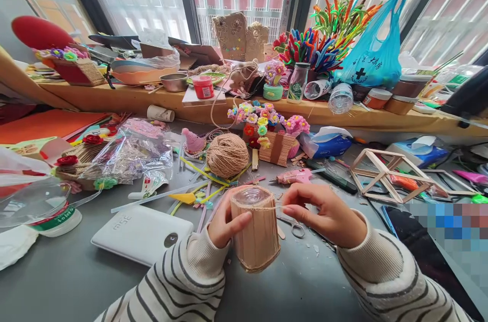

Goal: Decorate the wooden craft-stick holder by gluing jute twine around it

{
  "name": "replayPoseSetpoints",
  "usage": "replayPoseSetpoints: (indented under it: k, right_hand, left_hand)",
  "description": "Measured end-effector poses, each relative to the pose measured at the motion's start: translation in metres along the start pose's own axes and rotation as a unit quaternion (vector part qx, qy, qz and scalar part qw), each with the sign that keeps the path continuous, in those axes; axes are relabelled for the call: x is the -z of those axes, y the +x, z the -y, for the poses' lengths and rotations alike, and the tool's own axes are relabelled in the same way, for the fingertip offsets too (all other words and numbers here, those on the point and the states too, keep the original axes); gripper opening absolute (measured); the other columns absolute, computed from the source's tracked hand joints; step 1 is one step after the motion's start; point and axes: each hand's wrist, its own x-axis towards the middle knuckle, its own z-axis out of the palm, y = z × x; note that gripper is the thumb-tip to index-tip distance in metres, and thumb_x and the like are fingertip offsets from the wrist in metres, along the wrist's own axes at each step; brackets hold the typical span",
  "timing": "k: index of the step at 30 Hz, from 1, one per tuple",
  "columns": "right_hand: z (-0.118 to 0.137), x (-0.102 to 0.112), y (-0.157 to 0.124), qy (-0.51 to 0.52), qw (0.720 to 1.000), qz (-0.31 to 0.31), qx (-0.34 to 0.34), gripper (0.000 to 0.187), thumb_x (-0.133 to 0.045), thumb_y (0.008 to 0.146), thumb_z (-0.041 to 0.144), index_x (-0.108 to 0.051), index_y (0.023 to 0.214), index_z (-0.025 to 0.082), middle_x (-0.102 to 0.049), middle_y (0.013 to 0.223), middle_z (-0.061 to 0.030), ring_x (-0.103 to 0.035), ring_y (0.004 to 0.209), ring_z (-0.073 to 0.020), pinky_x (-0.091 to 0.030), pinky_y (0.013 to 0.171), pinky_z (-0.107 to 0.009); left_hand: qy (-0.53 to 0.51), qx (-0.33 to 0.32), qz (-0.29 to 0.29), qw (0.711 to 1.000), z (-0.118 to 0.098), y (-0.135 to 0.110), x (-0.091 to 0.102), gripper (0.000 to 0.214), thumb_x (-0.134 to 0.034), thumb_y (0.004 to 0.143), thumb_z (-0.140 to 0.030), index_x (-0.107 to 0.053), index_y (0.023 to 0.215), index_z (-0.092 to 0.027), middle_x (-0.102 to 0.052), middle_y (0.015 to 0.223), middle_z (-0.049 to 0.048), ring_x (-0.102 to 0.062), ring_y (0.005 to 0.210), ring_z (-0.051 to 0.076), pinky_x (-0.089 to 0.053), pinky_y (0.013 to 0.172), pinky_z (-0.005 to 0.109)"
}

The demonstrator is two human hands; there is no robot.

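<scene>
- Striped sleeves [171, 281] fill the near edge of the head view, one at each side, over a grey tabletop [305, 294].
- Left hand [223, 221] is wrapped around the wood-clad container [256, 238], thumb across its near side, fingers partly hidden behind it.
- Right hand [324, 210] has thumb and index pinched around the end of a thin strand [270, 208], with the fingers off to the right of the container and not touching it, far as I can see.
- Key bit of geometry: container sits between the hands, long axis roughly upright but tilted, clear round end up top. Left hand is the closer one (touching, really); the strand runs sideways from just below the upper rim to the right hand. Can't tell if the base touches the table.
- Farther back: twine ball [227, 155], with a pink glue gun [293, 176] to its right.
- Scissors [287, 220] lie between container and right hand, white power bank [143, 233] to the left.
</scene>
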Motion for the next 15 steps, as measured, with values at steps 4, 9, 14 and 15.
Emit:
replayPoseSetpoints:
  k: [4,9,14,15]
  right_hand:
    - [0.003,0.002,-0.002,-0.048,0.998,0.019,0.038,0.029,-0.054,0.093,0.038,-0.063,0.078,0.015,-0.062,0.062,-0.002,-0.051,0.055,-0.0101,-0.043,0.051,-0.02]
    - [0.006,0.0,-0.004,-0.101,0.992,-0.016,0.069,0.024,-0.054,0.094,0.029,-0.064,0.077,0.014,-0.065,0.064,-0.0027,-0.053,0.054,-0.0097,-0.045,0.052,-0.019]
    - [0.011,-0.008,-0.004,-0.112,0.988,-0.062,0.084,0.018,-0.055,0.092,0.021,-0.064,0.078,0.014,-0.065,0.064,-0.0015,-0.054,0.054,-0.0089,-0.044,0.052,-0.018]
    - [0.012,-0.009,-0.004,-0.115,0.987,-0.07,0.085,0.018,-0.056,0.092,0.02,-0.065,0.078,0.014,-0.064,0.064,-0.001,-0.052,0.053,-0.0085,-0.044,0.051,-0.017]
  left_hand:
    - [0.048,-0.031,0.004,0.998,-0.007,-0.006,0.0,0.059,-0.072,0.072,-0.048,-0.058,0.121,-0.018,-0.065,0.127,0.0143,-0.06,0.119,0.035,-0.046,0.102,0.046]
    - [0.018,0.001,0.007,1.0,-0.013,-0.011,-0.005,0.065,-0.068,0.077,-0.049,-0.045,0.131,-0.022,-0.064,0.13,0.0117,-0.06,0.119,0.032,-0.047,0.101,0.043]
    - [-0.028,0.014,-0.059,0.998,-0.02,-0.016,-0.017,0.064,-0.073,0.072,-0.048,-0.049,0.127,-0.024,-0.067,0.122,0.0075,-0.06,0.117,0.03,-0.043,0.102,0.04]
    - [-0.038,0.018,-0.071,0.997,-0.021,-0.017,-0.02,0.066,-0.074,0.071,-0.048,-0.049,0.126,-0.024,-0.068,0.121,0.0074,-0.061,0.116,0.029,-0.043,0.102,0.04]
